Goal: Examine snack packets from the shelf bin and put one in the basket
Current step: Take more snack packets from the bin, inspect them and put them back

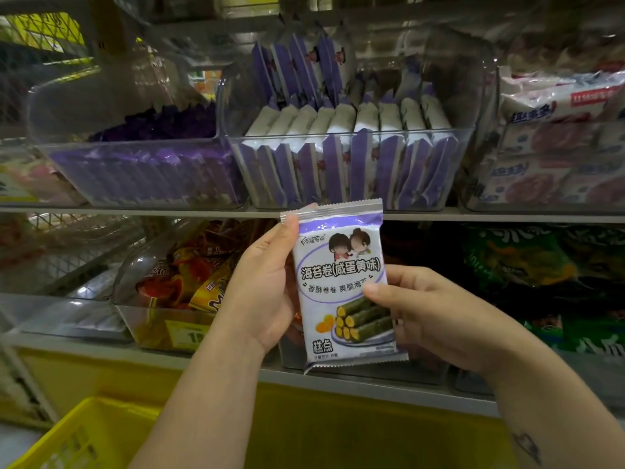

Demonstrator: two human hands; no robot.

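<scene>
Low and well to the left of the left grip, a corner of a yellow basket (67,445) is seen, with no packet visible in it. Above and to the left of that grip, a clear shelf bin (128,141) is filled with dark purple packets (152,170). Just to the left of the left grip, on the shelf below, another clear bin (152,326) holds orange and red wrappers (189,265). The left grip (267,292) is closed on the snack packet (341,286): its thumb is laid along the packet's left edge up to the top corner, and its fingers are hidden behind the packet. The packet is held upright between the two grips, in front of the shelf edge (135,211), with its printed face turned to the camera; a purple band, cartoon figures and a picture of green rolls with yellow ends can be made out. Directly above both grips, a second clear bin (304,138) is packed with rows of purple-and-white packets (338,123) standing on edge. The right grip (436,313) is also closed on the packet, its thumb pressed on the front near the right edge and its fingers curled behind. Above and to the right of it, a bin (541,184) of white and pink packs is seen; beside it, green bags (527,265) lie on the lower shelf.
</scene>
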